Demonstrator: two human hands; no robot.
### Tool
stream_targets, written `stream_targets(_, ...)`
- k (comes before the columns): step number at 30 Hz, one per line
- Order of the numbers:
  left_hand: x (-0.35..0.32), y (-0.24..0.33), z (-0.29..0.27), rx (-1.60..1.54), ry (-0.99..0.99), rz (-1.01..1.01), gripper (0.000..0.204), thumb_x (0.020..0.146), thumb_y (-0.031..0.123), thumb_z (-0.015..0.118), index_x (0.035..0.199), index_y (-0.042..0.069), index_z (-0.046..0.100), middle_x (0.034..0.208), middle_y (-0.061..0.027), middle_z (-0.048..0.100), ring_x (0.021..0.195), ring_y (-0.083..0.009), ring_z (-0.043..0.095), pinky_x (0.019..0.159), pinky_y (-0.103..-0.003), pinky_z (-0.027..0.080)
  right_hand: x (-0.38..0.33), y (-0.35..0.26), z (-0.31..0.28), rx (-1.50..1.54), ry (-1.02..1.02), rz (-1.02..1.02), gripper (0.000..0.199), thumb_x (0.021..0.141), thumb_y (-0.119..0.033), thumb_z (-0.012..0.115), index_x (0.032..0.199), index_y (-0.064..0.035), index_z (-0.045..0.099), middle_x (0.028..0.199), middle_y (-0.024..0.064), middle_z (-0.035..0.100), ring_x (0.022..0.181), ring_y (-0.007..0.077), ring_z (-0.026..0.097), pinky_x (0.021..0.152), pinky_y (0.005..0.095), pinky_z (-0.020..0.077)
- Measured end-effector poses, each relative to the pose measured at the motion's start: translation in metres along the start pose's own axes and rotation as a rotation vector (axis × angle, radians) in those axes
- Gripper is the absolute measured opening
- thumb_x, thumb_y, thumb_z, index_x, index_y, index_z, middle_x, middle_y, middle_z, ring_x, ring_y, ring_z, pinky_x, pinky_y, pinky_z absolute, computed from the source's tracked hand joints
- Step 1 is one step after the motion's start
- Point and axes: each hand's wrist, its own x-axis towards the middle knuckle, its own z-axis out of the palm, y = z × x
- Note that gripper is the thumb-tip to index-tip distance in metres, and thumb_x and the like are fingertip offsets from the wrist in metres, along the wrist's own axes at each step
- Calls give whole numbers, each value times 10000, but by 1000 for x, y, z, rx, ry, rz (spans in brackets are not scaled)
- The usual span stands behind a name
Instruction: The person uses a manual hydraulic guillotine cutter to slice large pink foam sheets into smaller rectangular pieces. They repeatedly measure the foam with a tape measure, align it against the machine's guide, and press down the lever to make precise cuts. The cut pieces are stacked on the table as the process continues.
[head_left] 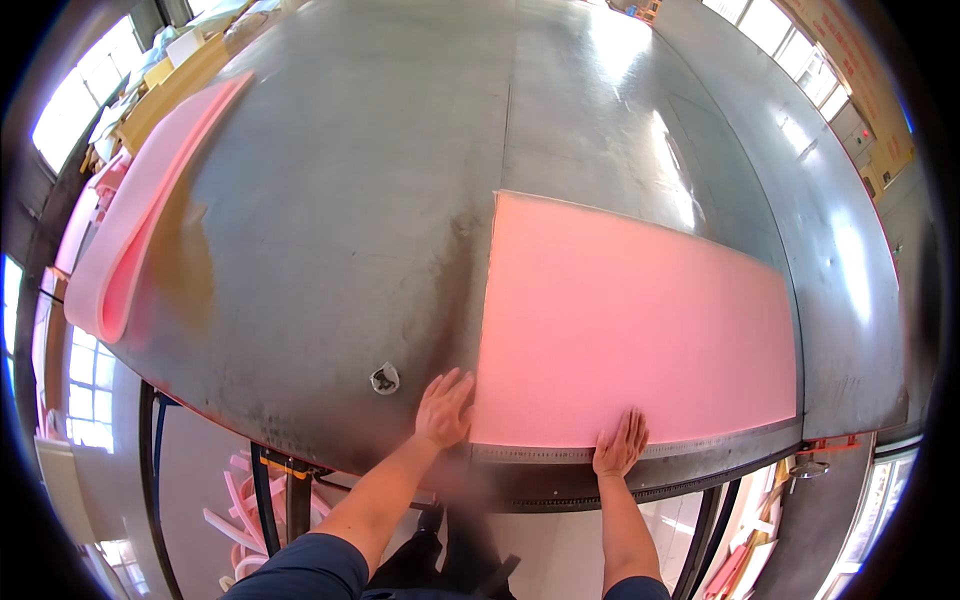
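From the head view, the left hand (443, 408) lies flat and open against the left edge of the pink foam sheet (630, 320). The right hand (620, 443) presses open on its near edge. The sheet lies flat on the metal worktop (350, 200), gripped by neither hand.

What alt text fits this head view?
Both hands press a flat pink foam sheet on a metal table: left hand at its near-left corner, right hand on its near edge. Folded pink foam lies far left.
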Motion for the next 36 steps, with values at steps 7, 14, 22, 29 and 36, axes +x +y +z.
stream_targets(7,12,6,3,19,16,18,535,940,349,495,1376,39,483,1395,-110,531,1347,-317,424,1124,-467,289,9,6,-2,41,-4,33,710,845,-382,557,1452,-56,385,1516,139,373,1422,350,293,1169,523,168)
stream_targets(14,10,11,4,63,-9,38,552,934,345,499,1386,29,475,1380,-127,545,1337,-337,437,1123,-474,291,9,10,-9,65,-27,19,717,849,-419,531,1436,-28,405,1510,151,377,1423,364,288,1164,536,162)
stream_targets(22,20,22,0,56,-49,10,557,960,375,455,1390,22,468,1376,-133,549,1337,-360,435,1127,-495,275,15,14,-9,91,-87,38,722,854,-442,490,1432,-16,408,1511,147,375,1430,368,273,1168,546,146)
stream_targets(29,32,27,3,63,-71,-7,554,964,377,447,1393,28,468,1373,-132,553,1342,-358,430,1133,-493,264,20,20,-6,87,-84,60,719,853,-449,486,1429,-24,416,1509,139,382,1434,352,273,1174,539,142)
stream_targets(36,38,31,7,61,-69,14,552,963,366,452,1407,37,451,1402,-133,526,1355,-355,415,1137,-493,257,27,29,-7,116,-77,65,724,846,-448,507,1431,-31,413,1510,133,381,1432,351,277,1177,532,139)
